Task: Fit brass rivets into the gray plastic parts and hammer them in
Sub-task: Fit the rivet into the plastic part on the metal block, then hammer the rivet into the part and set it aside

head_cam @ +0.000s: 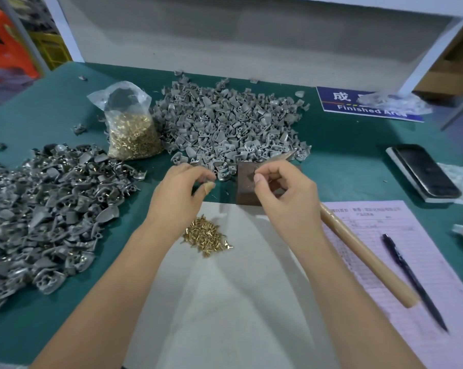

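Note:
My left hand [183, 187] pinches a small gray plastic part [207, 179] at the near edge of the big heap of gray parts [230, 123]. My right hand [281, 194] hovers over a brown block [247, 186], thumb and forefinger pinched on what looks like a small brass rivet, mostly hidden. Loose brass rivets [207, 235] lie on a white sheet [225, 302] between my forearms. The wooden hammer handle [366, 255] runs under my right wrist, and its head is hidden behind that hand.
A plastic bag of rivets [133, 129] stands at back left. A heap of gray parts with brass in them [46, 209] fills the left. On the right lie a phone [424, 173], a pink form [424, 262], a pen [414, 282] and a blue sign [368, 106].

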Demonstrator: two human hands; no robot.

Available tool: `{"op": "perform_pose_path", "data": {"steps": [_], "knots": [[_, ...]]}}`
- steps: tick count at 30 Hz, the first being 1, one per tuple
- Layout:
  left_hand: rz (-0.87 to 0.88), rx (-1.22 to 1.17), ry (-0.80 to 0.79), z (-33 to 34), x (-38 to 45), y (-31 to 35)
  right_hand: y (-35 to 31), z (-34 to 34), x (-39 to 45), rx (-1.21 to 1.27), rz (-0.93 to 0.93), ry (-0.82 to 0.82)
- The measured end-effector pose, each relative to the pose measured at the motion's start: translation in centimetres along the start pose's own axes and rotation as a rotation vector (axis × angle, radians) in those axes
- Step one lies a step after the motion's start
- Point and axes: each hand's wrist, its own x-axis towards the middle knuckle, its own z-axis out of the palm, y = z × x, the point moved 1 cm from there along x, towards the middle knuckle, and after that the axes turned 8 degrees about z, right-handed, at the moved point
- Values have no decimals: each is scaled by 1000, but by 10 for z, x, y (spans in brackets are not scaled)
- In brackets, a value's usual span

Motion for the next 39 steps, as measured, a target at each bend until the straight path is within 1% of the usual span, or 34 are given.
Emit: {"op": "perform_pose_path", "data": {"steps": [2,10,17,20,24,29,31,33,39], "knots": [[-8,32,-33,0,-1,-2,0,0,-1,1,0,-10],[27,35,-49,4,3,2,0,5,-4,-15,-29,-44],[16,-63,-18,8,3,11,-5,10,-7,-48,-72,-61],[15,-114,-25,8,3,12,-5,10,-7,-58,-62,-65],[50,-156,-18,6,2,14,-5,10,-7,-66,-63,-60],[125,-50,-23,4,2,17,-6,10,-7,-56,-64,-51],[121,0,-24,4,3,18,-6,10,-7,-44,-54,-56],[107,41,-61,5,3,19,-6,9,-8,-39,-43,-60],[154,81,-140,5,6,16,-6,10,-7,-48,-27,-67]]}}
